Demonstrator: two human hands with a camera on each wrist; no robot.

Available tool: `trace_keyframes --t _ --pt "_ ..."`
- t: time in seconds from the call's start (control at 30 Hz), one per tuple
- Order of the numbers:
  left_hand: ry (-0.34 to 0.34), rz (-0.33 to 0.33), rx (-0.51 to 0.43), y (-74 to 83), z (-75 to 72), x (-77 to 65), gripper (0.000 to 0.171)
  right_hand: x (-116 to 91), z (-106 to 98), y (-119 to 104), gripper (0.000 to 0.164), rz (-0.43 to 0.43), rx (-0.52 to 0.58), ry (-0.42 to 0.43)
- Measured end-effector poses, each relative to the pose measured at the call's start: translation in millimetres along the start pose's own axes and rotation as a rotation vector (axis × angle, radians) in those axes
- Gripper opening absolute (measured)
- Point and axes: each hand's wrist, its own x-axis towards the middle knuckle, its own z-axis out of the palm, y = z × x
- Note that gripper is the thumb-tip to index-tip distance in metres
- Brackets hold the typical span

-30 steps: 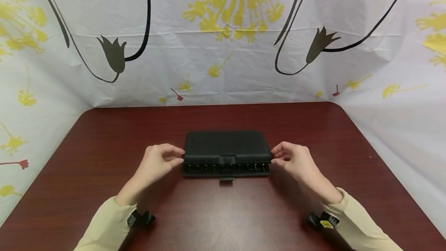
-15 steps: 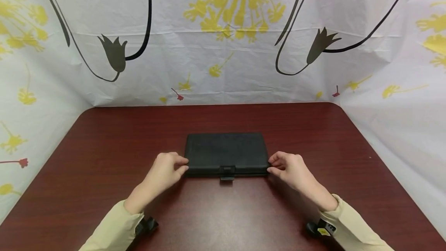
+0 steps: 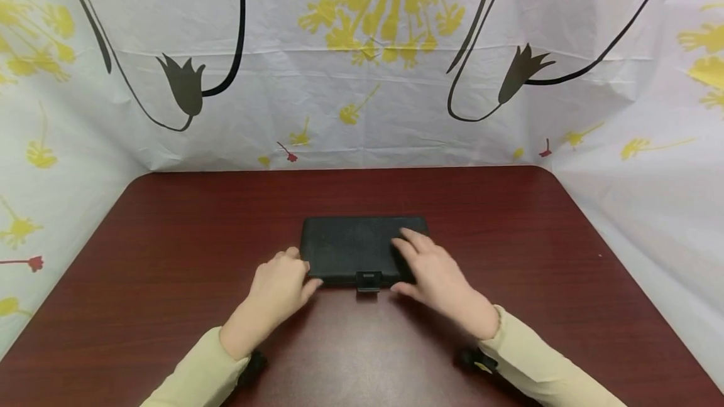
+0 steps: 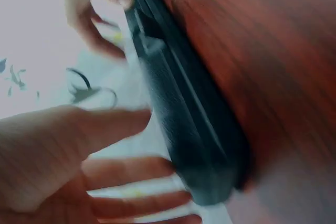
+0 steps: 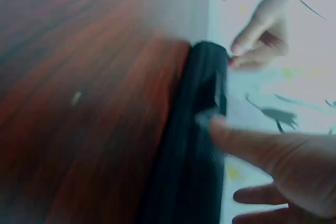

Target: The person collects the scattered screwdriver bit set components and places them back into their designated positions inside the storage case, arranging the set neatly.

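Note:
A flat black plastic case [image 3: 342,244] lies with its lid down on the table, its front edge facing me. From the middle of that edge a latch [image 3: 369,281] juts out, folded outward. My left hand [image 3: 279,291] is at the case's front left corner, thumb pointing along the front edge. In the left wrist view its fingers look extended beside the black case [image 4: 176,114]. Over the right part of the lid reaches my right hand [image 3: 441,278], fingers spread and thumb by the front edge. The right wrist view shows that thumb close to the latch [image 5: 210,111].
The case rests on a dark red wood-grain table [image 3: 226,212] with rounded far corners. A white curtain [image 3: 390,118] printed with yellow and grey flowers hangs behind it and along both sides. Each wrist carries a small black camera [image 3: 477,360] near the cream sleeve.
The lid has come down from slightly raised to flat. Both hands have let go of the case's sides; the right moved left over the lid, and the left moved slightly right along the front corner.

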Motion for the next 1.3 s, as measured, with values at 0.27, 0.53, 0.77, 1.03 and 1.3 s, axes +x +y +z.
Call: trace_keyframes --t 0.27,0.53,0.77,1.03,1.3 --pt "-0.013 0.121 0.235 32.8 10.5 7.9 0.063 12.4 12.8 -23.1 0.085 -0.062 -0.052 -0.1" --pt "0.081 0.161 0.264 55.2 28.1 22.8 0.052 13.2 12.7 -22.6 0.069 -0.084 -0.096 -0.053" --pt "0.171 0.169 0.352 56.5 30.6 27.6 0.043 15.0 16.1 -21.5 0.059 -0.121 -0.111 0.013" --pt "-0.017 0.163 0.372 61.6 24.6 30.0 0.039 13.7 21.7 -22.5 0.053 -0.144 -0.202 0.096" --pt "0.052 0.184 0.356 61.6 24.6 29.9 0.028 11.3 26.5 -28.1 0.045 -0.139 -0.288 0.223"
